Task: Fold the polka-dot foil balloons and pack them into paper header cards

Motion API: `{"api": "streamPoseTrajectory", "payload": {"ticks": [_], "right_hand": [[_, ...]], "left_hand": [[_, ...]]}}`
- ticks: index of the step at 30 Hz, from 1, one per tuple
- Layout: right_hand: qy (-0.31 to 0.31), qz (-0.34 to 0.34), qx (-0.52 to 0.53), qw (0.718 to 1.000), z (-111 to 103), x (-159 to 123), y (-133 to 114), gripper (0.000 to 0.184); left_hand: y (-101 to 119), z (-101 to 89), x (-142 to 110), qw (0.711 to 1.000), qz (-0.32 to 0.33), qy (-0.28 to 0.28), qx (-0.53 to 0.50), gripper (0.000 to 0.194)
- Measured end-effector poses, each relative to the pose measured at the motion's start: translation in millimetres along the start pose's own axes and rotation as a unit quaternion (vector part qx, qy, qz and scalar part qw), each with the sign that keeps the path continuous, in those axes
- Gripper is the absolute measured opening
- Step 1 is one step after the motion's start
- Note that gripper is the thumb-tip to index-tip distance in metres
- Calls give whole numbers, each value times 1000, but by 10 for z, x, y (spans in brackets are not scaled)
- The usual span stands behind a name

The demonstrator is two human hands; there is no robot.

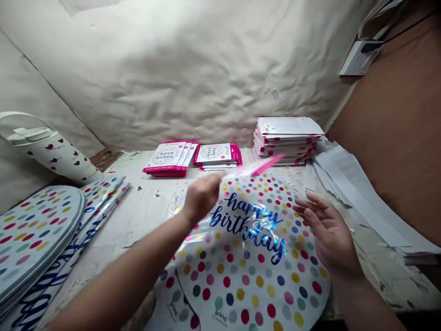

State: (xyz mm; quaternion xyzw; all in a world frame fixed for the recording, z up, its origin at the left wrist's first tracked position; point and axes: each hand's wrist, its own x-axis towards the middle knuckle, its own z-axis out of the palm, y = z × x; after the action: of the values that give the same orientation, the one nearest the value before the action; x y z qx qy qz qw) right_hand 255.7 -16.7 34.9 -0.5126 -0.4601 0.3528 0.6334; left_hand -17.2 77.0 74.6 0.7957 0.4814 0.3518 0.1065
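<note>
My left hand [202, 195] is closed on a flat pink-and-white packet [260, 166], which is blurred by motion and held above the table. My right hand [325, 230] has its fingers apart and holds nothing, over the right side of a round polka-dot foil balloon [241, 280]. This flat balloon reads "happy birthday" in shiny blue letters. Under its left edge, part of another dotted foil balloon [172, 294] shows.
Behind stand a pile of pink "happy birthday" packets [165, 156], a smaller pile [217, 154] and a tall stack [285, 140]. White paper strips [358, 184] lie right. At left are stacked dotted balloons [37, 230] and a heart-patterned tumbler [57, 154]. A power strip [360, 57] hangs upper right.
</note>
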Motion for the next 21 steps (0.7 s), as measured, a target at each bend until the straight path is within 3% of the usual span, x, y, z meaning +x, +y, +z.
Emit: {"api": "streamPoseTrajectory", "payload": {"ticks": [2,4,6,10,13,15,17,19,20,21], "right_hand": [[-1,19,-71,997,-176,-63,78,37],[-49,19,-156,986,-339,-179,137,30],[-131,-27,-250,959,-463,-327,159,23],[-285,-186,-398,852,-544,-628,122,22],[-344,-306,-449,766,-465,-827,130,35],[-359,-374,-477,709,-381,-945,165,41],[-364,-415,-489,675,-311,-1042,194,38],[-370,-422,-475,678,-279,-1110,191,40],[-373,-411,-463,691,-277,-1132,178,39],[-376,-391,-453,707,-282,-1146,159,39]], "left_hand": [[-357,84,434,987,-14,-41,152,41],[-672,186,810,981,-29,-67,180,44],[-909,301,1065,977,-44,-92,188,44],[-1090,462,1287,967,-86,-122,204,50],[-905,487,1290,965,-93,-130,208,56],[-612,473,1119,967,-68,-149,192,55],[-221,429,724,967,-27,-201,157,41],[193,345,123,952,16,-285,106,20],[383,289,-217,936,52,-341,65,16],[550,228,-553,902,114,-416,1,17]]}}
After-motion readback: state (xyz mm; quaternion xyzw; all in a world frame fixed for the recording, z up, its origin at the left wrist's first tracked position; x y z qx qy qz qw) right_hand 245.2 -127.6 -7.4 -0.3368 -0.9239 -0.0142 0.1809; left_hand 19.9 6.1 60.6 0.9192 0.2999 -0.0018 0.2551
